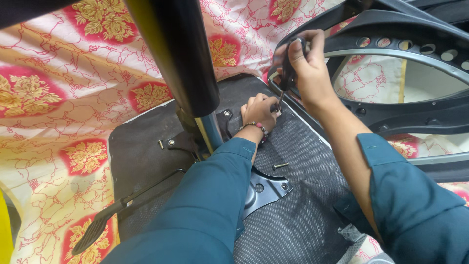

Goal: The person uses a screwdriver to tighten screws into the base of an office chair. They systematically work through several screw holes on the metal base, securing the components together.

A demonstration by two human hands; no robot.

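Right hand (305,63) had its fingers wrapped tight round the hex key (283,85), tip down at the left hand (259,111), whose curled fingers pressed the seat underside (303,205).

left hand (259,111): palm down, fingers curled in and pressed low, beaded wrist, arm in teal sleeve reaching forward | right hand (303,61): raised above it, fingers closed in a fist-like grip, forearm bare, sleeve pushed to the elbow
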